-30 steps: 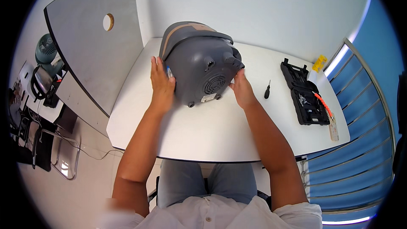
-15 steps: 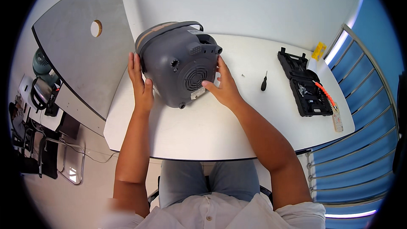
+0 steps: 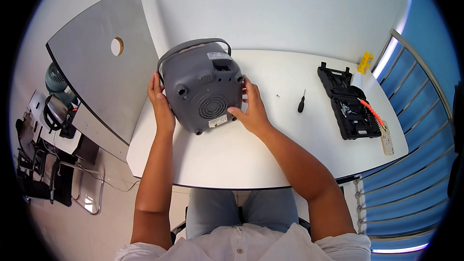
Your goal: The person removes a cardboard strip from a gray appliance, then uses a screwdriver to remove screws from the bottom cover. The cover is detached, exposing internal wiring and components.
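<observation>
Between my hands a dark grey rice cooker (image 3: 193, 79) is tipped over, its round vented underside and stubby feet toward me. A carry handle (image 3: 193, 42) arches along its far edge, and a power socket (image 3: 222, 66) shows in its back wall. My left hand (image 3: 162, 106) presses along its left side. On the right side, my right hand (image 3: 252, 111) grips it, the thumb on the underside near a white label (image 3: 217, 121). Some fingers of the right hand are hidden behind the cooker. To the right lies a black-handled screwdriver (image 3: 301, 104), with tiny metal pieces (image 3: 278, 96) near it.
An open black tool case (image 3: 356, 118) with bits lies at the right of the white table (image 3: 251, 164). Beside it are an orange flexible shaft (image 3: 371, 111), a yellow holder (image 3: 366, 62) and a pale strip-like object (image 3: 386, 140). A metal railing (image 3: 425, 96) borders the right, a grey partition (image 3: 101, 63) the left.
The rice cooker has been turned and tilted between my hands, shifting slightly left and toward me. More of its back wall shows. Both hands have stayed on it; the view has shifted slightly.
</observation>
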The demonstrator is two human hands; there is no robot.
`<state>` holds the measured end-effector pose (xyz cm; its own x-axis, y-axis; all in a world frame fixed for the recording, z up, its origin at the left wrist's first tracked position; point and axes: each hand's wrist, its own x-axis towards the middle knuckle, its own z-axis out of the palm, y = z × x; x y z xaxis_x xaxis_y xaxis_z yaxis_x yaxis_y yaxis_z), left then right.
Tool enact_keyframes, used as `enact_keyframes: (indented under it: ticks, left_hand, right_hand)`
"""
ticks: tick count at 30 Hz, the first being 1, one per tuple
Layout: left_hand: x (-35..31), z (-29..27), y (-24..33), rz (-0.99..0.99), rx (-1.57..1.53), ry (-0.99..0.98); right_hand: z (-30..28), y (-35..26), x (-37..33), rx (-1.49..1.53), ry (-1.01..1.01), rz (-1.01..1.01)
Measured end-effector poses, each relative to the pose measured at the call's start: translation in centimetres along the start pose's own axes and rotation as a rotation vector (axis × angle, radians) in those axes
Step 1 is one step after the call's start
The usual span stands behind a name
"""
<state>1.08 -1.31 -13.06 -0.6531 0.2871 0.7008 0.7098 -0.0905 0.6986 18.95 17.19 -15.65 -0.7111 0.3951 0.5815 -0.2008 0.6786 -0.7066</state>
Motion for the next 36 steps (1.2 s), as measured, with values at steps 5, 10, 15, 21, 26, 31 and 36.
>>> enact_keyframes:
  ticks: [5, 10, 15, 21, 26, 31, 36]
  left_hand:
    - [1.5, -1.7, 0.6, -0.215, -0.051, -0.089]
    - [3.2, -2.6, 1.0, -0.378, -0.096, -0.164]
    - [5.6, -3.1, -0.7, -0.141, 0.184, -0.054]
    - [8.7, -4.2, 5.4, 0.345, 0.127, -0.272]
    - [11.2, -2.6, 6.2, 0.286, 0.150, -0.615]
    - [10.5, -1.8, 5.9, 0.118, 0.320, -0.727]
    - [10.1, -1.8, 6.2, 0.079, 0.319, -0.708]
  right_hand:
    - [0.1, 0.2, 0.2, 0.078, -0.049, -0.008]
    - [-0.4, 0.1, 0.2, 0.142, -0.094, 0.035]
    - [-1.7, -0.1, 0.2, -0.040, -0.049, -0.177]
    - [-12.4, 1.6, 2.1, -0.785, 0.197, 0.490]
    - [-14.3, 5.5, -0.7, -0.991, -0.074, 0.754]
    - [-13.5, 5.1, 0.0, -0.978, -0.156, 0.838]
    - [-13.8, 6.5, -0.7, -1.007, -0.044, 0.780]
